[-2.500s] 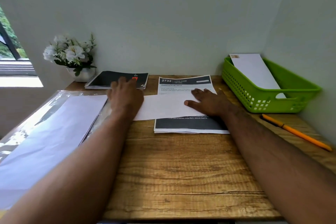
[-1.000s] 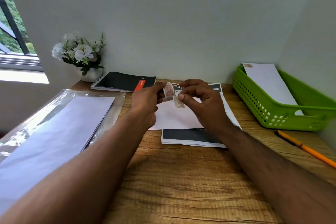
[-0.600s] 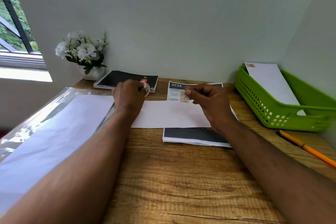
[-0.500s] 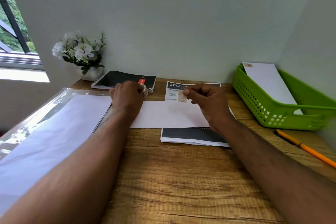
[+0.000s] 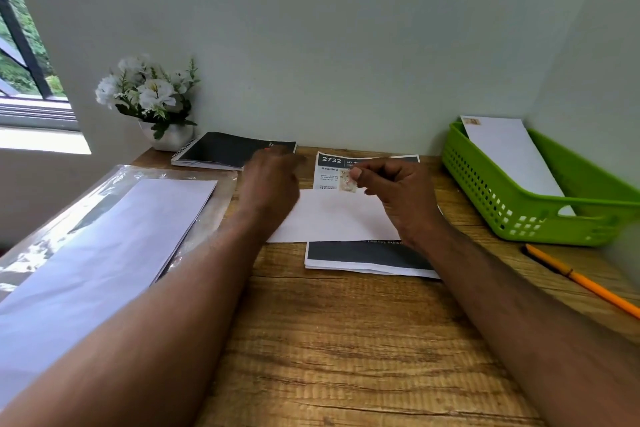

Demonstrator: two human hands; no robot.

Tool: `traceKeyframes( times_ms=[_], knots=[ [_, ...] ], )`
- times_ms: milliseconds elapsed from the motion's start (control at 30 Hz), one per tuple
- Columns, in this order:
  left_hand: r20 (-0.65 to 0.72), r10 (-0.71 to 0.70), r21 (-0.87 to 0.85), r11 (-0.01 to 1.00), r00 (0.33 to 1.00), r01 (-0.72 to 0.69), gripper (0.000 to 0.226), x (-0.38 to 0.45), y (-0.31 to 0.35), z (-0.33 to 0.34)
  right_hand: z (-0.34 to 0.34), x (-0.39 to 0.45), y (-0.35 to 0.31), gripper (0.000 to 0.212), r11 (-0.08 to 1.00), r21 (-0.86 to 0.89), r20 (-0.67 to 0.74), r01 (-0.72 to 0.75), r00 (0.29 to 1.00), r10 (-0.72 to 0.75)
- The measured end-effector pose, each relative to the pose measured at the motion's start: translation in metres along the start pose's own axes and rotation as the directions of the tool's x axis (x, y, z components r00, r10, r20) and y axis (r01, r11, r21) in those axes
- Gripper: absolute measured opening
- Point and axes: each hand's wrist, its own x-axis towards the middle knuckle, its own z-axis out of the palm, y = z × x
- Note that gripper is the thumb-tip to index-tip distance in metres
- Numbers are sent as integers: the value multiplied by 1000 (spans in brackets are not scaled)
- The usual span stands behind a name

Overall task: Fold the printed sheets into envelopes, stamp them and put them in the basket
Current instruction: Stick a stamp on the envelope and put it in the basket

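A white envelope (image 5: 332, 218) lies flat across the stack of printed sheets (image 5: 367, 258) at the back of the wooden desk. My right hand (image 5: 398, 198) hovers over the envelope's upper right part and pinches a small stamp (image 5: 347, 180) between thumb and forefinger. My left hand (image 5: 272, 180) is motion-blurred at the envelope's left end, beside the notebook, with its back to me. Whatever it holds is hidden. The green basket (image 5: 519, 222) stands at the right and holds one stamped envelope (image 5: 512, 156) leaning on its rim.
A black spiral notebook (image 5: 225, 151) and a white flower pot (image 5: 156, 97) sit at the back left. A clear plastic sleeve with white sheets (image 5: 104, 236) covers the left side. An orange pencil (image 5: 585, 282) lies at the right edge. Walls close in behind and at the right.
Both hands lifted a stamp roll and my right hand took a stamp off it. My left hand carried the roll back toward the notebook and now shifts slightly right, blurred.
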Motion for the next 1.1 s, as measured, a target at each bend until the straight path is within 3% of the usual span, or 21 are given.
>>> traceKeyframes(
  times_ms=[100, 167, 233, 500, 633, 733, 900, 1100],
  knots=[
    [294, 175, -58, 985, 940, -165, 39, -8, 27, 9, -2, 2, 1, 17, 1000, -9, 10, 23, 1000, -23],
    [495, 177, 9, 978, 851, -209, 47, -10, 37, 12, -8, 5, -4, 14, 1000, 21, 22, 9, 1000, -10],
    [591, 156, 25, 977, 791, -211, 50, -13, 42, 11, -22, 11, -8, 9, 998, 55, 7, -15, 1000, 14],
    [411, 247, -28, 965, 877, -259, 52, -23, 62, 14, -79, 21, 23, 6, 965, -136, -28, -224, 975, 222],
    [444, 228, -151, 972, 867, -178, 46, -21, 67, 15, -81, 25, 31, 8, 960, -99, -51, -262, 965, 258],
    [389, 201, -221, 968, 899, -121, 35, -11, 74, 14, -84, 28, 37, 9, 950, -110, -68, -292, 956, 286],
    [344, 230, -211, 964, 910, -164, 28, 3, 97, 25, -95, 31, 45, 11, 948, -29, -32, -318, 948, 317],
    [256, 125, -248, 967, 958, -60, 26, -4, 100, 53, -97, 33, 49, 9, 938, -50, -14, -343, 939, 343]
  ],
)
